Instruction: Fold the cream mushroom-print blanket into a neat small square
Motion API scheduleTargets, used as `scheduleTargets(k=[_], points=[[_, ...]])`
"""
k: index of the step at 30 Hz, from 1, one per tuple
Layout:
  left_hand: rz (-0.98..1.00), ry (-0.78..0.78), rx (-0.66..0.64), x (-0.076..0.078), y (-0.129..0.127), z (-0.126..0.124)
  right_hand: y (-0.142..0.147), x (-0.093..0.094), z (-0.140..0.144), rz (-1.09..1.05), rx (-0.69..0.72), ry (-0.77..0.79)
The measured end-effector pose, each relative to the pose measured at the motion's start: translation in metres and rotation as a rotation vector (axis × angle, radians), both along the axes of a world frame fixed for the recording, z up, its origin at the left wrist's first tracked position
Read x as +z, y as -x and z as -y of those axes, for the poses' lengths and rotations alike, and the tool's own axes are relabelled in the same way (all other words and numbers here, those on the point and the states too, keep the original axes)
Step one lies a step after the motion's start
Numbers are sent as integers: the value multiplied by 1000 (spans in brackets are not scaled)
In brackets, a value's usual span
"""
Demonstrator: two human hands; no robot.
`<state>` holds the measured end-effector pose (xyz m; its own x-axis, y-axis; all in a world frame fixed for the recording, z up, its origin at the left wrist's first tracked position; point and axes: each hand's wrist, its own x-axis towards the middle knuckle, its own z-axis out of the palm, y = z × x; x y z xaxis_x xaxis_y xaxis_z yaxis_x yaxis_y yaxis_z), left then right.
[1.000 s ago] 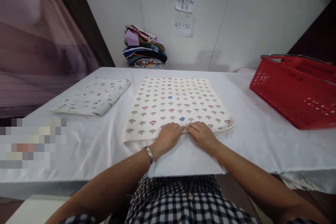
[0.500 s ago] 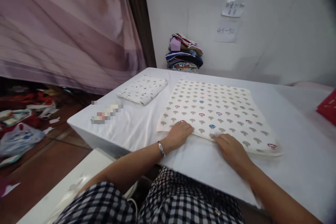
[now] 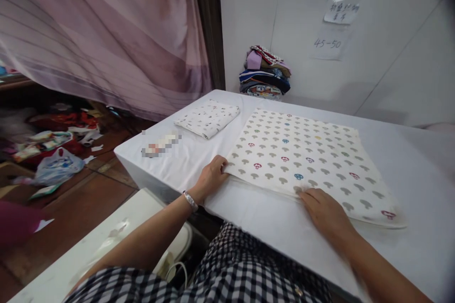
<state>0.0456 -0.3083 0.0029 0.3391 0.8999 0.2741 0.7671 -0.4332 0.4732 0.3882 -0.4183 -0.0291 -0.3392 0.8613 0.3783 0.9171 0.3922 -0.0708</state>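
Note:
A cream cloth point(image 3: 305, 149) printed with grey mushrooms and a few coloured ones lies flat on the white-covered table point(image 3: 270, 210). At its near left corner, my left hand point(image 3: 210, 181) has its fingers closed on the cloth's corner. My right hand point(image 3: 324, 208) grips the near edge around the middle, with the fingertips on the fabric and the thumb hidden. To the left lies a smaller folded white cloth point(image 3: 209, 118) with small dark prints, apart from both hands.
A blurred-out small item point(image 3: 160, 146) lies near the table's left edge. Folded fabrics point(image 3: 265, 73) are stacked behind the far edge, against a wall with paper notes point(image 3: 327, 43). A pink curtain point(image 3: 142, 33) hangs at left. Bags point(image 3: 59, 166) and scraps litter the floor.
My left hand has moved left along the near edge to the cloth's corner. My right hand stays on the near edge. The view has turned slightly left.

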Motion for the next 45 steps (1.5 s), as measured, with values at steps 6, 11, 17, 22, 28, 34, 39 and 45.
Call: scheduleTargets(k=[6,11,17,22,28,34,39,45], points=[[93,10,-70,4,2,4,-2,1,1,-15,27,-73],[5,24,-98,3,5,3,-1,4,-3,-38,49,-58],[21,37,-140,3,10,-1,-7,-5,-2,-54,97,-82],[40,43,-173,2,13,-3,-13,-17,-1,-26,117,-95],[42,26,-137,1,13,-2,-50,-31,15,85,106,-148],[-62,7,-185,1,15,-5,-120,-28,48,150,-19,-160],[-154,-37,-334,-20,41,-27,-144,-17,80,188,-132,-55],[-245,-181,-358,-43,59,-61,-150,-15,89,92,-171,51]])
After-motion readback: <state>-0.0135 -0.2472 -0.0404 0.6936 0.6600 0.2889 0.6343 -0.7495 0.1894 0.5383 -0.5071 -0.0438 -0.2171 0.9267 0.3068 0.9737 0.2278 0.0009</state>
